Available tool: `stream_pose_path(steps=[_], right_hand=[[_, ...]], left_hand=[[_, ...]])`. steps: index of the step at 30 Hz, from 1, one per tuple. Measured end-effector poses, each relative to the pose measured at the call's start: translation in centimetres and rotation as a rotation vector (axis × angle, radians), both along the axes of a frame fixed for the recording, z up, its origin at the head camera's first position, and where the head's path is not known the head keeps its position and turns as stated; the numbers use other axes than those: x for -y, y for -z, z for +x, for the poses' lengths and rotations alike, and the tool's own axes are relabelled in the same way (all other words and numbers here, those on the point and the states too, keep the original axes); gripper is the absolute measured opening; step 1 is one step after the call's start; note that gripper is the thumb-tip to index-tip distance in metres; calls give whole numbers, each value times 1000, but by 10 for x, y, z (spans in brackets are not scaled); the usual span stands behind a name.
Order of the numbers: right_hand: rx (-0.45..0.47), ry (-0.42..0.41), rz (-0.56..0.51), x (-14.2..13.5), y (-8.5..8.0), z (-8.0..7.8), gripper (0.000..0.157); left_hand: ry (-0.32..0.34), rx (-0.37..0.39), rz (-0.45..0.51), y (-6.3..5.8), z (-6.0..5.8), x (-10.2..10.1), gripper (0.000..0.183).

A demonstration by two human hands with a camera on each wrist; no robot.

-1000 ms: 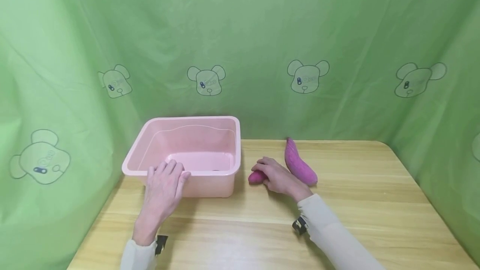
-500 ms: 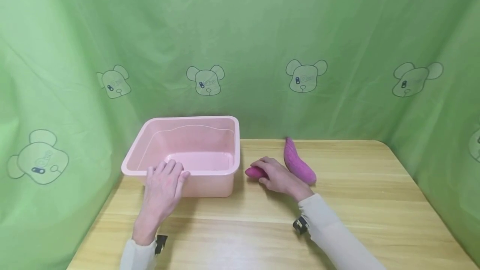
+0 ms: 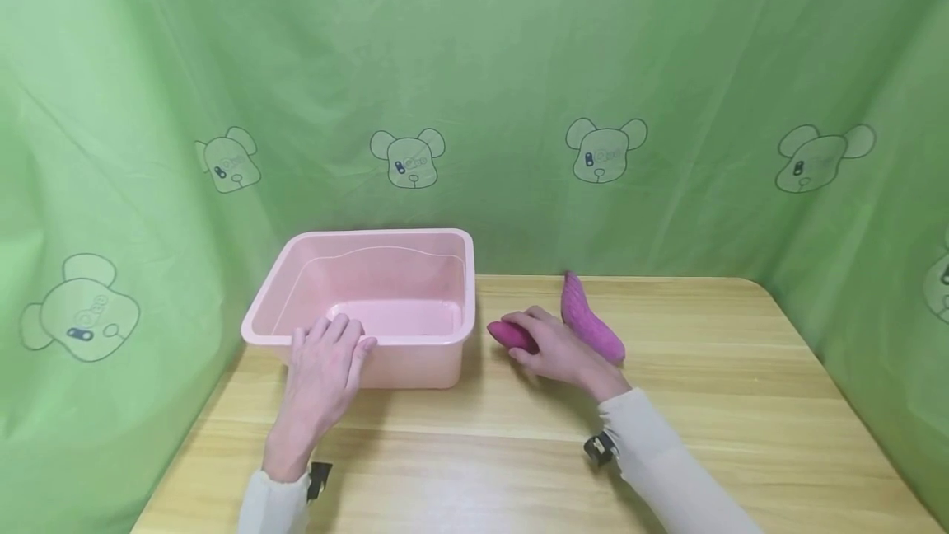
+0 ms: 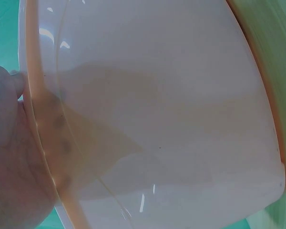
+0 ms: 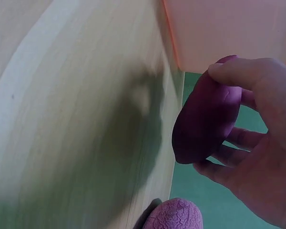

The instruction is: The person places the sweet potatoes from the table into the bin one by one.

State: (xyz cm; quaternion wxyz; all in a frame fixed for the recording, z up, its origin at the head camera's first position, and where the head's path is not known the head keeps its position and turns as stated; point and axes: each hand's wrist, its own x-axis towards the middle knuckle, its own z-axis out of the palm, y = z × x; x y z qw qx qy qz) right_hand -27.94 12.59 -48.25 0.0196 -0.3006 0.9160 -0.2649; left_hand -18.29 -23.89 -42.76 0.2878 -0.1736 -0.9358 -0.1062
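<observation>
Gripping tub (image 3: 423, 365), left of centre, with left hand (image 3: 320, 371); grasping smaller potato (image 3: 511, 334) with right hand (image 3: 558, 348); probably at pick-up step, next needing steady hold.

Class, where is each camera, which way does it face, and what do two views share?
Head: head-worn, facing forward and down over the tub; left hand, right hand, sleeves show.
Left wrist: on that wrist, facing the tub's wall; partial left hand shows.
Right wrist: on that wrist, facing the held tuber; right hand shows.
Head and right wrist share that tuber.
</observation>
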Motion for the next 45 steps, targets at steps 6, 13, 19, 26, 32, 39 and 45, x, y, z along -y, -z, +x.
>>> stream_pose_path(steps=[6, 13, 19, 26, 32, 39, 45], right_hand=[[14, 35, -10, -2, -4, 5, 59], [-2, 56, -20, -1, -7, 10, 57], [-30, 59, -32, -3, -10, 11, 57], [-70, 67, -52, -5, -14, 12, 57], [-90, 78, -69, -6, -19, 13, 58], [-124, 78, -77, -6, -21, 13, 58], [-119, 109, -68, -6, -28, 16, 58]], left_hand=[[-2, 5, 4, -1, 0, -1, 32], [0, -3, 4, -2, 1, 0, 32], [0, -5, 3, -1, 1, 0, 33], [6, -9, 10, 0, 0, 0, 33], [6, -10, 9, 0, 0, 0, 33], [-2, -2, 5, 1, 0, 0, 32], [1, -10, 1, 2, -1, 0, 33]])
